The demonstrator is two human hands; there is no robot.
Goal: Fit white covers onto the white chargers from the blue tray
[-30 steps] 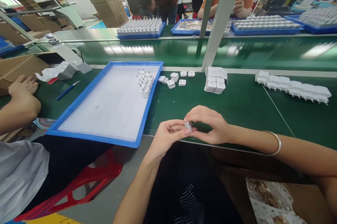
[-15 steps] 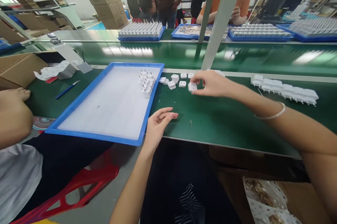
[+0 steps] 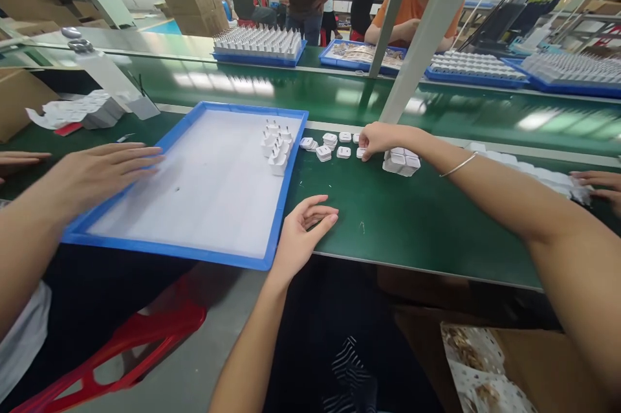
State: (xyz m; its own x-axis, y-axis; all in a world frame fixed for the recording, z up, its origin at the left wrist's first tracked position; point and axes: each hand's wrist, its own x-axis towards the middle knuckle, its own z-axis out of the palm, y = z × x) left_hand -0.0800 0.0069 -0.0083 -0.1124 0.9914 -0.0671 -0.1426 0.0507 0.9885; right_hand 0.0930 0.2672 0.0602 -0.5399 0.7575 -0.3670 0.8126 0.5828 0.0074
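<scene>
Now | right hand [image 3: 377,139] has reached further out, fingers curled onto a small white plug part [image 3: 361,153] beside the stacked block [image 3: 402,161] | left hand [image 3: 301,232] open, empty, resting at the green bench [image 3: 417,225] edge | co-worker's hand [image 3: 104,170] newly on blue tray [image 3: 272,232] | another pick-up looks underway

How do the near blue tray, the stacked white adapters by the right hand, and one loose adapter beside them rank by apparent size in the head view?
1. near blue tray
2. stacked white adapters
3. loose adapter

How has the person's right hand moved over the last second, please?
Yes: the right hand went from the near table edge out to the loose white plugs beside the blue tray.
</scene>
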